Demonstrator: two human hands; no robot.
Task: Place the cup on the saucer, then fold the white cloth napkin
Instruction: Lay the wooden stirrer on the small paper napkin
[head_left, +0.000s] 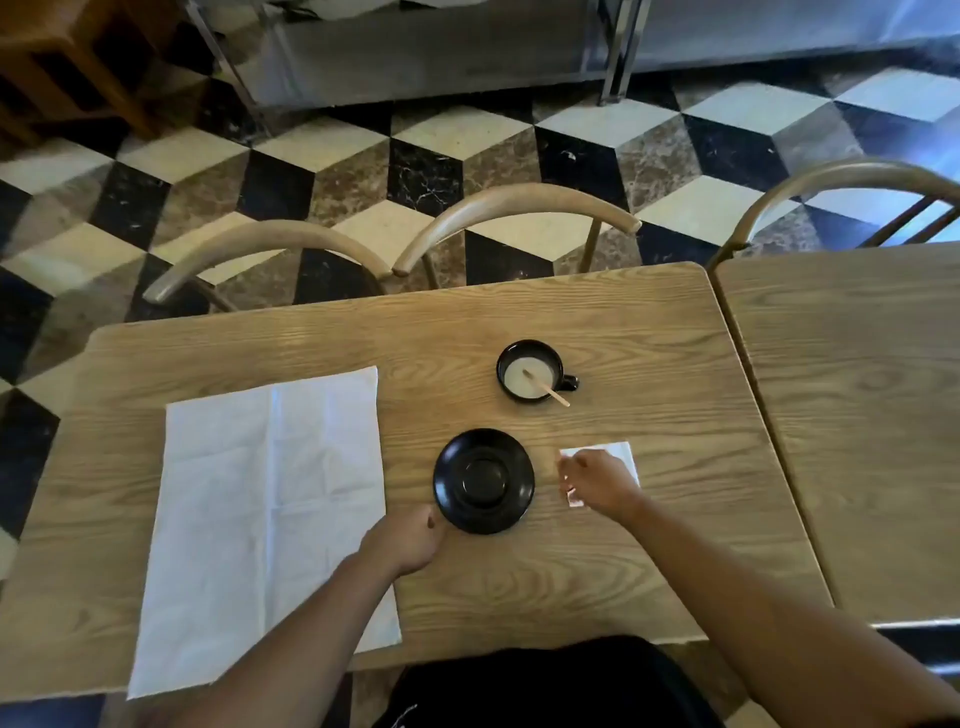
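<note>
Wooden worktop (597, 561) shows nothing done: cup (530, 376) sits apart from saucer (483, 480), napkin (270, 519) lies unfolded, left hand (408, 540) grips the saucer's edge, right hand's (602, 480) grip unclear.

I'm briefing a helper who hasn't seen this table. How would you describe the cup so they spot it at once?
On the wooden table, look past the empty black saucer, toward the chairs. The cup stands there alone: black, handle pointing right, holding pale liquid with a wooden stirrer leaning out, unlike the flat saucer.
</note>
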